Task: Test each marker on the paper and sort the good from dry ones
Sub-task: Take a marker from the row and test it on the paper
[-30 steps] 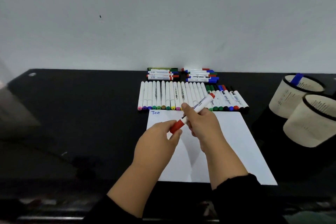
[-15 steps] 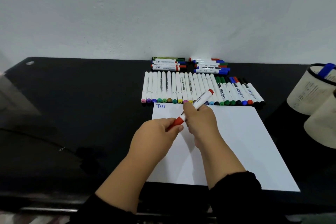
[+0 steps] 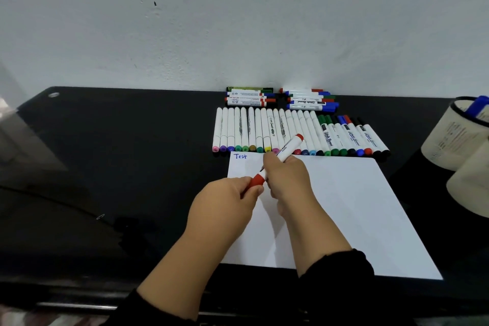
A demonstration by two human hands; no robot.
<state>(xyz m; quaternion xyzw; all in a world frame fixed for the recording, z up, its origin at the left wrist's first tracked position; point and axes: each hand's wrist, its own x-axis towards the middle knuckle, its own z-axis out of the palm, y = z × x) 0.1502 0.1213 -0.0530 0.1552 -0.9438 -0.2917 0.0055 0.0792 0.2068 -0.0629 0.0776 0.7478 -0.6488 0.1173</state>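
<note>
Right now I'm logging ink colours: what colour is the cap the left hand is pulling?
Red cap, gripped by the left hand; head view.

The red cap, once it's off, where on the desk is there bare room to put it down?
Free: the black desk left of the paper and marker row, and the paper's right half beyond the right hand. Crowded: the strip behind the paper, filled by the row and two stacks, and the right edge by the cups. The left hand grips the red cap.

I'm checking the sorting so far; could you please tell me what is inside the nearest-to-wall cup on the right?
A blue-capped marker sticks out of the cup; its wall hides anything deeper.
</note>
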